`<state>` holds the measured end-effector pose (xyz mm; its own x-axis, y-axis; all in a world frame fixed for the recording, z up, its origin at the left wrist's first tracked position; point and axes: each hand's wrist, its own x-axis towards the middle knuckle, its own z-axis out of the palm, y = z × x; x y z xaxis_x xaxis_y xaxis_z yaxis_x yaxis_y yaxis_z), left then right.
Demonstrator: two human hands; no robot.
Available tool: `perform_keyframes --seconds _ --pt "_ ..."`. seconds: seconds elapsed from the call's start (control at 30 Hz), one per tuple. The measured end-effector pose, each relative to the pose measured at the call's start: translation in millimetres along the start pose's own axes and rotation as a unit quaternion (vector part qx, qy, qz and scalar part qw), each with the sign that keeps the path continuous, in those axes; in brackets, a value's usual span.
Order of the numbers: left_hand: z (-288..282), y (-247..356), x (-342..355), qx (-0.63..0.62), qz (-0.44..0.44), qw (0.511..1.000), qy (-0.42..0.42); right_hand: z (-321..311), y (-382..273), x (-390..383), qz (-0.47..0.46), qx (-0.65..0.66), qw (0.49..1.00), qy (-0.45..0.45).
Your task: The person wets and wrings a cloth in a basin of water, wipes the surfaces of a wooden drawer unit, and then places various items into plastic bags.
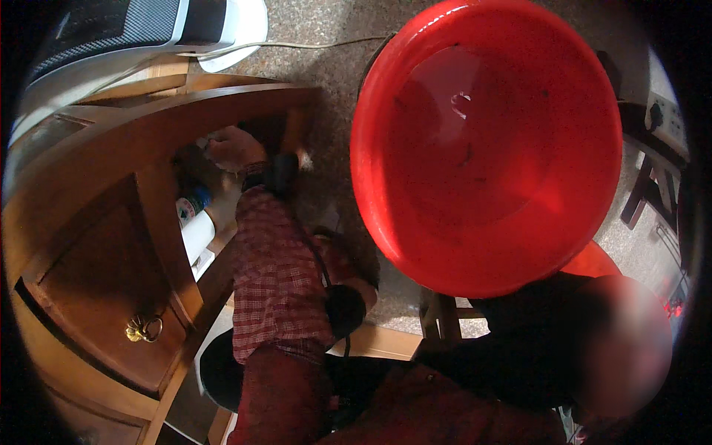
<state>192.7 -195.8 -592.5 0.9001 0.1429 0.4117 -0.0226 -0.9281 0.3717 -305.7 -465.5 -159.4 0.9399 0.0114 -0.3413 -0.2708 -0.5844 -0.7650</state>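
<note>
Left hand [233, 146] inside wooden cabinet [111, 245] opening, beside its front edge | your fingers' state unclear | right hand [354, 297] low beside red basin [486, 148].

The left hand [233, 147] reaches into the wooden cabinet [96, 274] above a white bottle [197, 234], beside a red basin [486, 148].

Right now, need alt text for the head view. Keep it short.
A left hand in a red checked sleeve reaches into the open compartment of a brown wooden cabinet holding white cylindrical containers. The right hand, wearing a black wrist strap, rests low near the floor. A large round red plastic basin sits to the right on the speckled floor.
</note>
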Motion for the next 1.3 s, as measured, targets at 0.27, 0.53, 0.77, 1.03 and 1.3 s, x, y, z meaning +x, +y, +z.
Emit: perform_keyframes --seconds 0.27,0.53,0.77,1.03,1.3 --pt "-11 -39 72 0.185 0.058 0.979 0.058 3 0 4 -0.005 0.002 1.0 -0.014" --pt "-5 -2 37 0.134 0.148 0.969 -0.143 -1 -3 5 -0.01 -0.003 1.0 -0.027" --pt "-6 25 31 0.119 0.193 0.95 -0.213 -1 -2 2 -0.011 -0.002 0.999 -0.035" --pt "-54 42 -46 0.064 0.254 0.914 -0.309 -1 -5 4 -0.028 0.008 0.999 -0.046" --pt "-51 15 -9 0.082 0.197 0.947 -0.241 4 1 5 -0.05 0.015 0.998 -0.029"
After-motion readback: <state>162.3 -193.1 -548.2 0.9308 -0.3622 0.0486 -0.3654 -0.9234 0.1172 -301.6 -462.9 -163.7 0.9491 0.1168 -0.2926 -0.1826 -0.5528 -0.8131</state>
